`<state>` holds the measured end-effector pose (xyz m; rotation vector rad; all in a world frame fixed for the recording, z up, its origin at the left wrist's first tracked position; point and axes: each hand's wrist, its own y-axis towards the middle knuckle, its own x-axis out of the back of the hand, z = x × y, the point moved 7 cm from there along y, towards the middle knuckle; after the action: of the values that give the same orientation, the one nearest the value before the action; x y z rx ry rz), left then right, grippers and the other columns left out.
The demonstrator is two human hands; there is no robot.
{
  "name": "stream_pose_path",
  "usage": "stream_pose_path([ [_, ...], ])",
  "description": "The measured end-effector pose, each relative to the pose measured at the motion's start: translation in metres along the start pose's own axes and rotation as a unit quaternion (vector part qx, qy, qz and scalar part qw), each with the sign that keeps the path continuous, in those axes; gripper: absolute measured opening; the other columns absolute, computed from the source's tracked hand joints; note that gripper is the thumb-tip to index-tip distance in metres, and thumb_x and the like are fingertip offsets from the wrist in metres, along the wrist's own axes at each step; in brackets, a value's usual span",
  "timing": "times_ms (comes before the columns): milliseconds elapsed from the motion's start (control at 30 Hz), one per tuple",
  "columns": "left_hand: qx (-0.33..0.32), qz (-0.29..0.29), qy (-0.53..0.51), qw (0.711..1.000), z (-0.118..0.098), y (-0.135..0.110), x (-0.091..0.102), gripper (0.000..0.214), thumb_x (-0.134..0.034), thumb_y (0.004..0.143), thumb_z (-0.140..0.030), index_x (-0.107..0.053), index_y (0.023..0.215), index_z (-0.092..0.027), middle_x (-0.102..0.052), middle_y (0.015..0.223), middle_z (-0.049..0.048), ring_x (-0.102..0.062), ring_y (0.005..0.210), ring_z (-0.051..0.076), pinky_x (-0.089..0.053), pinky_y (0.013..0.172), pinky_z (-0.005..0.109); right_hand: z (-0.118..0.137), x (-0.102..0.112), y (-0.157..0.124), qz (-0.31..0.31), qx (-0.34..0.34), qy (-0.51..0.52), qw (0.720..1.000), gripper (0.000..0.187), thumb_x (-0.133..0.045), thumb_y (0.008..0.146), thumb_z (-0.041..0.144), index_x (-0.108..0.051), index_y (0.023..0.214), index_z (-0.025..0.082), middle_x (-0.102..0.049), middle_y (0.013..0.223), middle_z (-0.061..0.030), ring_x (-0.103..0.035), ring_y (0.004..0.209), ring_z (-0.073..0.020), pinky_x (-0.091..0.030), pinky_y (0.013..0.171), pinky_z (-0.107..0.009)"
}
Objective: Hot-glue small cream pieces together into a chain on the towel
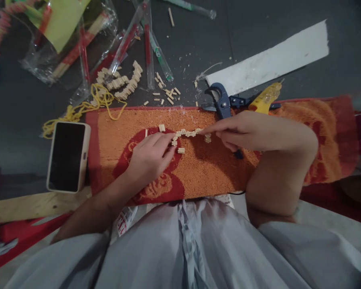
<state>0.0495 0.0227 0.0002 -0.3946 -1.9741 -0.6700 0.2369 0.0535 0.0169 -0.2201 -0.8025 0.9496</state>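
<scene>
A short curved chain of small pale wooden pieces (187,133) lies on an orange and red mat (198,168). My left hand (150,158) rests on the mat with its fingertips pinched on the chain's left end. My right hand (243,130) reaches in from the right, its index finger stretched out onto the chain's right end, the other fingers curled under. Loose single pieces (181,150) lie on the mat beside the fingers. A blue and yellow cutter (228,103) lies just behind my right hand.
A phone (66,155) lies face up left of the mat. Behind the mat are a yellow cord (78,110), a longer strung row of wooden pieces (123,82), scattered offcuts (165,94), plastic-sleeved sticks (147,40), clear bags and a white strip (267,60). A wooden board (30,206) lies at the near left.
</scene>
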Motion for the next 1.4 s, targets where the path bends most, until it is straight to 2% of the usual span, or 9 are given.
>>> stream_pose_path([
  [133, 0.018, 0.01, -0.009, 1.0, 0.002, 0.0, -0.001, 0.023, -0.058, 0.095, -0.024, -0.067, 0.115, -0.015, -0.076, 0.103, 0.008, -0.072, 0.095, 0.02, -0.055, 0.087, 0.03, -0.004, 0.012, -0.001, -0.062, -0.029, 0.003, 0.998, 0.035, -0.045, 0.096, 0.035, -0.074, 0.108, 0.021, -0.068, 0.064, -0.0006, -0.062, 0.061, -0.0173, -0.044, 0.064, -0.029],
  [200, 0.026, 0.017, -0.016, 0.999, 0.003, 0.0, -0.002, 0.023, -0.058, 0.095, -0.024, -0.067, 0.115, -0.015, -0.076, 0.104, 0.0086, -0.072, 0.097, 0.02, -0.056, 0.088, 0.031, -0.009, 0.015, 0.001, -0.098, -0.051, 0.001, 0.994, 0.03, -0.05, 0.095, 0.039, -0.073, 0.106, 0.022, -0.069, 0.066, -0.0001, -0.064, 0.064, -0.018, -0.044, 0.065, -0.029],
  [300, 0.034, 0.027, -0.023, 0.999, 0.003, 0.0, -0.003, 0.024, -0.057, 0.095, -0.025, -0.067, 0.116, -0.016, -0.076, 0.104, 0.0086, -0.072, 0.097, 0.021, -0.056, 0.088, 0.032, -0.014, 0.013, 0.009, -0.117, -0.072, -0.014, 0.99, 0.026, -0.056, 0.093, 0.039, -0.073, 0.106, 0.024, -0.07, 0.067, 0.0008, -0.065, 0.064, -0.0189, -0.044, 0.062, -0.03],
  [600, 0.038, 0.012, -0.023, 0.999, 0.002, 0.0, -0.002, 0.023, -0.059, 0.094, -0.023, -0.068, 0.113, -0.015, -0.076, 0.101, 0.008, -0.072, 0.095, 0.02, -0.056, 0.086, 0.029, -0.021, 0.006, 0.021, -0.113, -0.087, -0.015, 0.99, 0.015, -0.059, 0.087, 0.026, -0.073, 0.089, 0.024, -0.071, 0.066, 0.0013, -0.067, 0.06, -0.0177, -0.046, 0.059, -0.03],
  [833, 0.031, 0.006, -0.014, 0.999, 0.001, 0.0, -0.001, 0.022, -0.063, 0.092, -0.021, -0.068, 0.112, -0.013, -0.077, 0.1, 0.0085, -0.073, 0.093, 0.019, -0.056, 0.085, 0.028, -0.022, 0.005, 0.022, -0.109, -0.088, -0.018, 0.99, 0.017, -0.058, 0.087, 0.024, -0.074, 0.093, 0.022, -0.073, 0.068, 0.0005, -0.068, 0.062, -0.0183, -0.049, 0.062, -0.03],
  [1233, 0.064, 0.052, -0.024, 0.996, 0.004, 0.0, -0.006, 0.024, -0.061, 0.093, -0.024, -0.067, 0.115, -0.016, -0.076, 0.099, 0.0077, -0.072, 0.094, 0.02, -0.057, 0.085, 0.029, -0.023, 0.003, 0.023, -0.097, -0.084, -0.021, 0.992, 0.017, -0.058, 0.088, 0.029, -0.073, 0.094, 0.022, -0.075, 0.072, -0.0018, -0.07, 0.065, -0.0185, -0.052, 0.058, -0.028],
  [1400, 0.053, 0.039, -0.018, 0.998, 0.003, 0.0, -0.005, 0.024, -0.062, 0.093, -0.022, -0.068, 0.114, -0.014, -0.076, 0.099, 0.0082, -0.073, 0.094, 0.02, -0.056, 0.085, 0.029, -0.025, 0.003, 0.023, -0.092, -0.085, -0.019, 0.992, 0.016, -0.059, 0.089, 0.029, -0.072, 0.094, 0.022, -0.075, 0.072, -0.0016, -0.07, 0.064, -0.0185, -0.053, 0.06, -0.028],
])
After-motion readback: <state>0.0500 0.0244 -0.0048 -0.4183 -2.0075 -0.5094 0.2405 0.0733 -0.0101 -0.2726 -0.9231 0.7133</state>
